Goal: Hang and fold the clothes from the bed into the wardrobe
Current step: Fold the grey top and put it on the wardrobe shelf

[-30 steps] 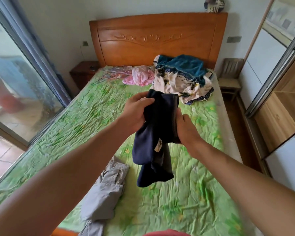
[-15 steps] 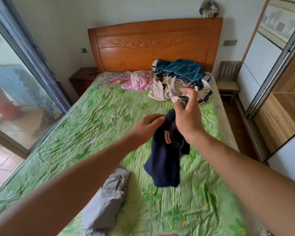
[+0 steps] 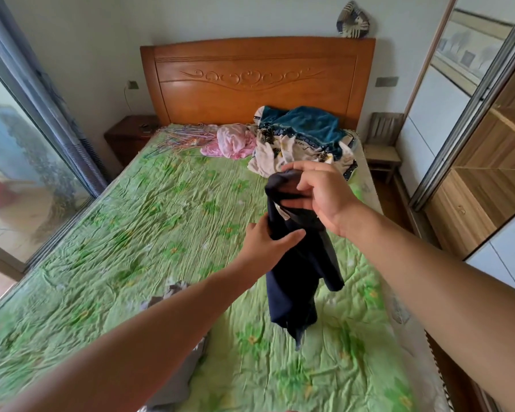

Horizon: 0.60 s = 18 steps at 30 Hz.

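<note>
A dark navy garment (image 3: 295, 281) hangs in the air above the green floral bed (image 3: 137, 233). My right hand (image 3: 320, 194) grips its top edge, fingers curled round the cloth. Lower down, my left hand (image 3: 268, 242) pinches the garment's left side, thumb lying across the fabric. A small white label shows between the two hands. Near the headboard lie a pink garment (image 3: 234, 141) and a heap of teal and cream patterned clothes (image 3: 301, 141). A grey garment (image 3: 176, 382) lies on the bed, partly hidden under my left forearm.
Coloured wire hangers (image 3: 176, 138) lie at the bed's far left corner. The open wardrobe (image 3: 488, 179) with wooden shelves stands on the right, past a small wooden chair (image 3: 382, 144). A nightstand (image 3: 131, 135) sits left of the headboard; glass sliding doors (image 3: 18, 162) run along the left.
My right hand lifted the navy garment's top edge higher and to the right, so it hangs longer. My left hand moved down to its side. The view tilted up slightly.
</note>
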{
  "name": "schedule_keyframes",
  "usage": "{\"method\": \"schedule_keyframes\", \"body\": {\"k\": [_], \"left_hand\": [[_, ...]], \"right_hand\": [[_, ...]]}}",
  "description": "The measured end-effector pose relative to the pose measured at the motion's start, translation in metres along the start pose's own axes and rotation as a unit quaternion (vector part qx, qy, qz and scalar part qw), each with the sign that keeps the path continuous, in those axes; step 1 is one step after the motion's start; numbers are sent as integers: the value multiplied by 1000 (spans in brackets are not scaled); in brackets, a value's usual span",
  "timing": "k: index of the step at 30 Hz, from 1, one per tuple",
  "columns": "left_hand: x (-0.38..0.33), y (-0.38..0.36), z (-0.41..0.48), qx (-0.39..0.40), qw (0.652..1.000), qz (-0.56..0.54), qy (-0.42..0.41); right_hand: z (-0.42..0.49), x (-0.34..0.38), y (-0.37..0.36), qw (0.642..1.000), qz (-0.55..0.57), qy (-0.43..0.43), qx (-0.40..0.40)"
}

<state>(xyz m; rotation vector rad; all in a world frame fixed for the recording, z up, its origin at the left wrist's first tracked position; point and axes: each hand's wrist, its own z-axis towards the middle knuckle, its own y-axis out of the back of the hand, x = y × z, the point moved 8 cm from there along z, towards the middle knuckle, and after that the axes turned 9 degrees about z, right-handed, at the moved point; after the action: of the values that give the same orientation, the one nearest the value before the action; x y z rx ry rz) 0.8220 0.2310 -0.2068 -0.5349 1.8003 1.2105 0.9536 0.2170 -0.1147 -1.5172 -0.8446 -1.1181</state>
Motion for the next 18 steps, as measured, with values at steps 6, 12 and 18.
{"method": "schedule_keyframes", "body": {"k": [6, 12, 18], "left_hand": [[-33, 19, 18, -95, 990, -104, 16], [-41, 64, 31, -141, 986, 77, -42], [-39, 108, 39, -114, 945, 272, -141]], "right_hand": [[0, 44, -8, 927, -337, 161, -29], [-10, 96, 8, 761, -566, 297, -107], [-3, 114, 41, 705, -610, 314, -181]]}}
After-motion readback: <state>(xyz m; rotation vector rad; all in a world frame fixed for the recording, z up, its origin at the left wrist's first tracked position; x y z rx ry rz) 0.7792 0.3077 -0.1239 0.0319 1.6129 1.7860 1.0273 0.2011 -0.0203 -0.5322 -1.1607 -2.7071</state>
